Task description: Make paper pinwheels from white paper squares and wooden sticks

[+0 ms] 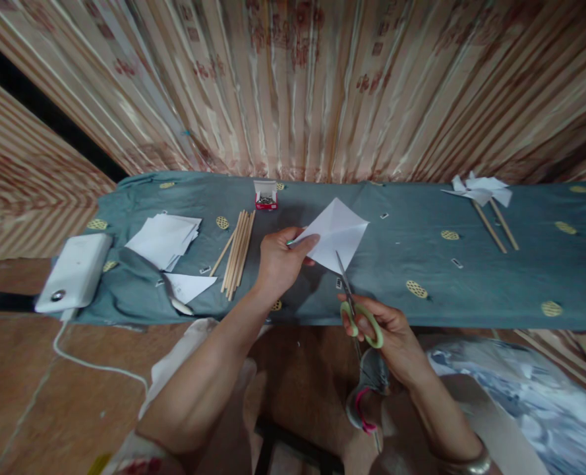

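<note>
My left hand pinches a square of white paper by its left corner, with faint creases running across it. In my right hand is a pair of scissors with light green handles, my fingers through the loops. The scissor blades point up and lie at the lower edge of the paper. Whether the blades are cutting into it, I cannot tell. Just left of my left hand, a bundle of thin wooden sticks lies on the cloth.
A green cloth with yellow prints covers the table. On it are a stack of white paper, a folded paper triangle, a small red box of metal pieces and paper pinwheels on sticks. A white power bank trails a cable.
</note>
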### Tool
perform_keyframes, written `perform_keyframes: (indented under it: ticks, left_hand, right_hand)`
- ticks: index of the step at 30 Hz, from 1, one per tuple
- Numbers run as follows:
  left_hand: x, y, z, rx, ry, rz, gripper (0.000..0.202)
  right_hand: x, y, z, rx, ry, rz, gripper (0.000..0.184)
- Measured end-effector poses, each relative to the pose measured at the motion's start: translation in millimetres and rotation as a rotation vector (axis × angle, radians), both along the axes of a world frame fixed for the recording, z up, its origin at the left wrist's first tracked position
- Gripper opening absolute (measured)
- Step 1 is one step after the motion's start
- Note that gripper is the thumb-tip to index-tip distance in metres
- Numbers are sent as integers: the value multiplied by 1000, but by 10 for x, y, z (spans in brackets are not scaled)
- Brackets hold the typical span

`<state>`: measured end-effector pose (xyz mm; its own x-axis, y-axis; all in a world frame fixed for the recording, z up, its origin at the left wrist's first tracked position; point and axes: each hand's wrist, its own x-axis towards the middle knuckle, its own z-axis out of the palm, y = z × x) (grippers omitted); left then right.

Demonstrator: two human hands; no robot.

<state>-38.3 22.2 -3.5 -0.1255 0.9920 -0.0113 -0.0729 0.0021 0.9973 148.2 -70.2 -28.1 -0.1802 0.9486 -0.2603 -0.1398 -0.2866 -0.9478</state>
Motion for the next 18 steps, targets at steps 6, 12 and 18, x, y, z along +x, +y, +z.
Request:
perform_keyframes:
  ticks: [6, 12, 18]
  left_hand:
    - [2, -6, 17, -12, -23, -6, 21]
    - [20, -25, 33, -47, -17, -17, 23]
    - [47, -39, 25, -76, -15, -51, 21]
  right_hand:
    - [-13, 4, 3, -2, 6, -16, 36]
    - [-20, 2, 15, -33, -11, -35, 36]
    - [-6, 3, 5, -7, -13, -41, 37]
